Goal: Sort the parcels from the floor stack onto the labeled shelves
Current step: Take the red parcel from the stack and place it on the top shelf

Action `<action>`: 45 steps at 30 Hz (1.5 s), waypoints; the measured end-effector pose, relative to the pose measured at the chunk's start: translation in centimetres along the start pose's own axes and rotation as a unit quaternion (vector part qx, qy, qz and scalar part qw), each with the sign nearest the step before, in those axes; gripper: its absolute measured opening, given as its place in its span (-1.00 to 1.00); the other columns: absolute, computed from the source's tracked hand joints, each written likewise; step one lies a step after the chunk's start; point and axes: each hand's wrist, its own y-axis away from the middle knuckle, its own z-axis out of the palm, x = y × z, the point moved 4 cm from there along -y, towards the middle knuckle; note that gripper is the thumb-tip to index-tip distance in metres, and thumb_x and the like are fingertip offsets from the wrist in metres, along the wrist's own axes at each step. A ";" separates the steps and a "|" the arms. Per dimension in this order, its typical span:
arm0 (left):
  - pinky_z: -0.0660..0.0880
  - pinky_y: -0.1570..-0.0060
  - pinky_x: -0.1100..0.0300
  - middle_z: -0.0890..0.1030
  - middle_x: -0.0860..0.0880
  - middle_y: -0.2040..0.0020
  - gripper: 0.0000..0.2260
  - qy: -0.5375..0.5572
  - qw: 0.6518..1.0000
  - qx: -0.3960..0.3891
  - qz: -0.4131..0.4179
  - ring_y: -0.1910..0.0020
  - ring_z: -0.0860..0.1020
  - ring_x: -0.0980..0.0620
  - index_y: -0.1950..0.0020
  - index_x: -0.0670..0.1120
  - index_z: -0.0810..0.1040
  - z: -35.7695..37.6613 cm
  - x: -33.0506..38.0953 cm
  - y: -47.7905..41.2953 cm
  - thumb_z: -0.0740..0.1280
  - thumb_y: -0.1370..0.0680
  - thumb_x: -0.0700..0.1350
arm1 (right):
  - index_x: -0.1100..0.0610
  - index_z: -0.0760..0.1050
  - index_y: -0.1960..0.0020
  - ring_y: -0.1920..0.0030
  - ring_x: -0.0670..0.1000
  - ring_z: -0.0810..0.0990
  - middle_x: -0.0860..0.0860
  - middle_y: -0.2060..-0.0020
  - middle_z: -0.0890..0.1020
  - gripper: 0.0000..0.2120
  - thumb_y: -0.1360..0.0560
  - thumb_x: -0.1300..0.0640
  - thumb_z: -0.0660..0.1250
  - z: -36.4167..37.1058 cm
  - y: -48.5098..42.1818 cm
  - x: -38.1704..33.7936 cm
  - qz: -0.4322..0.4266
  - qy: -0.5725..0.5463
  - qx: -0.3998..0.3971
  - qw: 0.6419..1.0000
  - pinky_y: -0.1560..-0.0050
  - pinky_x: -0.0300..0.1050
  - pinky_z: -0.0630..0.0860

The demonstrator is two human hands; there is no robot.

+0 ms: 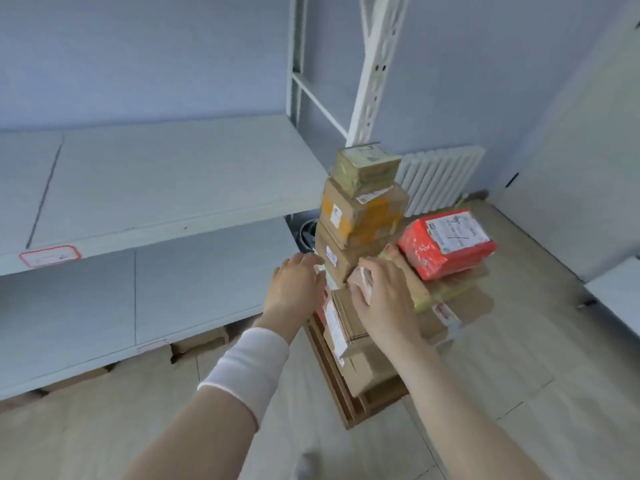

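Note:
A tall stack of cardboard parcels [360,216] rises from the floor in the middle of the head view. A small taped box [365,166] tops it, above a box with orange tape [363,213]. My left hand [294,289] presses against the left side of a box low in the upper stack [334,261]. On the right of that same box my right hand [382,292] lies with fingers curled around its corner. A red wrapped parcel [446,245] lies on lower boxes to the right.
White shelves [156,188] run along the left, with a red-bordered label [50,256] on the upper shelf's front edge and another label [152,347] on the lower one. Cardboard boxes sit under the lowest shelf. A radiator [440,178] stands behind the stack. Another shelf edge [616,292] shows at right.

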 end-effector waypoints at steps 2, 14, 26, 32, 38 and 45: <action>0.37 -0.23 0.10 0.48 -0.03 -0.29 -0.72 0.005 0.999 -0.005 0.048 -0.25 0.45 -0.06 -0.29 0.00 0.45 0.4 3.2 -2.1 0.14 -0.61 -0.05 | 0.16 0.42 -0.27 -0.31 0.04 0.37 0.06 -0.23 0.47 -0.66 -0.53 0.10 0.27 -1.8 -0.8 1.5 0.020 -0.010 0.047 0.999 -0.29 -0.07 0.41; 0.43 -0.17 0.13 0.52 -0.05 -0.26 -0.67 0.150 0.970 -0.134 0.137 -0.23 0.50 -0.03 -0.33 -0.08 0.39 5.7 15.3 -12.3 0.22 -0.58 -0.04 | 0.01 0.42 -0.23 -0.23 -0.03 0.40 -0.06 -0.13 0.44 -0.69 -0.51 0.01 0.30 -6.2 -2.6 12.0 0.349 -0.169 0.207 0.898 -0.15 -0.11 0.45; 0.39 -0.31 -0.05 0.38 0.01 -0.42 -0.53 0.281 0.870 -0.403 0.053 -0.33 0.43 -0.05 -0.46 0.10 0.23 12.8 16.6 -20.7 0.14 -0.58 0.18 | 0.06 0.30 -0.42 0.13 -0.18 0.53 -0.06 -0.07 0.56 -0.60 -0.59 0.05 0.19 -1.1 -6.7 16.0 0.523 -0.458 0.337 0.635 0.28 -0.36 0.41; 0.56 -0.01 0.12 0.60 0.00 -0.16 -0.57 0.342 0.803 -0.487 0.017 -0.05 0.62 0.01 -0.41 0.08 0.29 14.1 15.8 -20.4 0.14 -0.58 0.17 | -0.22 0.37 -0.22 0.22 -0.28 0.63 -0.22 0.14 0.63 -0.77 -0.61 0.03 0.15 0.9 -7.3 16.0 0.517 -0.487 0.353 0.609 0.27 -0.34 0.53; 0.57 -0.03 0.08 0.57 -0.04 -0.21 -0.57 0.366 0.777 -0.512 -0.001 -0.09 0.60 -0.05 -0.44 0.09 0.25 14.4 15.5 -20.0 0.19 -0.58 0.09 | -0.12 0.31 -0.41 -0.09 -0.04 0.61 -0.08 -0.12 0.61 -0.62 -0.60 -0.08 0.12 2.3 -7.8 16.1 0.526 -0.488 0.368 0.591 -0.23 0.05 0.49; 0.55 0.06 0.19 0.53 0.02 -0.19 -0.61 0.370 0.785 -0.496 0.020 -0.10 0.57 -0.01 -0.45 0.12 0.23 13.8 15.2 -19.4 0.15 -0.61 0.01 | -0.20 0.24 -0.44 -0.15 -0.01 0.58 -0.08 -0.18 0.58 -0.59 -0.59 -0.13 0.10 2.9 -7.6 15.6 0.534 -0.470 0.396 0.581 -0.26 0.10 0.47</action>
